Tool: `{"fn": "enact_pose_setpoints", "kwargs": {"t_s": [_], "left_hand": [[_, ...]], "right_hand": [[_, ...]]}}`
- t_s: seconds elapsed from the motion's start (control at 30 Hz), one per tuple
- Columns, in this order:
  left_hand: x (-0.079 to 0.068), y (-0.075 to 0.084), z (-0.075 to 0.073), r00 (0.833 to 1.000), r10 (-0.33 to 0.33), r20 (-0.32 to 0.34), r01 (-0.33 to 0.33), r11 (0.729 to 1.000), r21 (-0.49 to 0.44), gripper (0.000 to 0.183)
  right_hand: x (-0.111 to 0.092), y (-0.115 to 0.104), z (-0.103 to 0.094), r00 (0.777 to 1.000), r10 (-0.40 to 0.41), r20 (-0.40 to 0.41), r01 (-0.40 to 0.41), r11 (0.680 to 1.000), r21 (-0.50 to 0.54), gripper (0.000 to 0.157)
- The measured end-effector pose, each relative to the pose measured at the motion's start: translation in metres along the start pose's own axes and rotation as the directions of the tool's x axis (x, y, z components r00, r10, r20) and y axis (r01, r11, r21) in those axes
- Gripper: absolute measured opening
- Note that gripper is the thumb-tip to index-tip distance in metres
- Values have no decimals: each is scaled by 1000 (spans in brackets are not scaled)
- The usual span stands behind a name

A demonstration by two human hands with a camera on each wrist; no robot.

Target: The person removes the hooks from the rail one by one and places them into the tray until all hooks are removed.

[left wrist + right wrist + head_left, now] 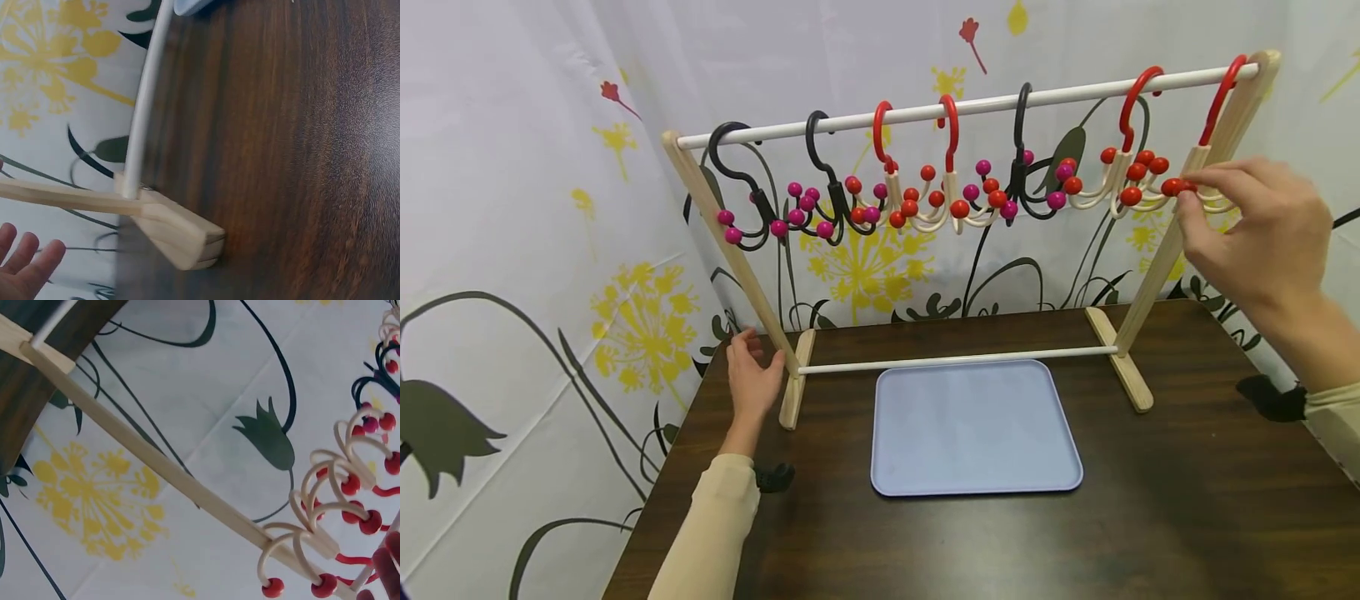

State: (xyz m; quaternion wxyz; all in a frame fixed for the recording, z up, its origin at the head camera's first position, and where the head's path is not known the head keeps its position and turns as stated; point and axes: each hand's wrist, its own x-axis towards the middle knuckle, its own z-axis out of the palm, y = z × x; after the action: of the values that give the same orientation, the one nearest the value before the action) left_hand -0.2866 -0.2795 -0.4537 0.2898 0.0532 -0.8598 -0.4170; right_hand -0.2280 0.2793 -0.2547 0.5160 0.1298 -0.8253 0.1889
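Observation:
At the right end of the rack, my right hand has thumb and forefinger on a red ball of the endmost hanger, which has a red hook and cream prongs. In the right wrist view, only some right fingers show, close to the rod and red hooks. The hanger's hook is over the white rod. My left hand, fingers spread and holding nothing, is beside the rack's left wooden post. In the left wrist view, its fingertips show below that post.
Several more hangers hang along the rod, among them a black one with magenta balls and a red-hooked one. A pale blue tray lies on the dark wooden table. Wooden feet support the rack before a floral curtain.

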Motion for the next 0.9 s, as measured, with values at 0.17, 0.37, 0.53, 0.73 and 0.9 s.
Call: {"fn": "enact_pose_setpoints", "kwargs": {"t_s": [0.17, 0.37, 0.53, 0.73, 0.9], "left_hand": [[5, -14, 11, 997, -66, -30, 64, 996, -56, 52], [10, -14, 20, 996, -89, -31, 86, 992, -96, 51], [11, -16, 28, 991, -116, -69, 107, 987, -120, 46], [15, -23, 36, 992, -74, -104, 63, 992, -106, 39], [20, -24, 38, 991, -31, -129, 18, 995, -102, 36]], "right_hand": [[21, 9, -1, 974, 212, 80, -206, 976, -69, 41], [43, 23, -5, 839, 448, 310, -417, 894, -166, 53], [51, 29, -3, 734, 534, 420, -481, 845, -234, 60], [54, 32, 5, 680, 571, 461, -513, 819, -258, 58], [54, 33, 9, 695, 567, 443, -509, 823, -254, 55]]}}
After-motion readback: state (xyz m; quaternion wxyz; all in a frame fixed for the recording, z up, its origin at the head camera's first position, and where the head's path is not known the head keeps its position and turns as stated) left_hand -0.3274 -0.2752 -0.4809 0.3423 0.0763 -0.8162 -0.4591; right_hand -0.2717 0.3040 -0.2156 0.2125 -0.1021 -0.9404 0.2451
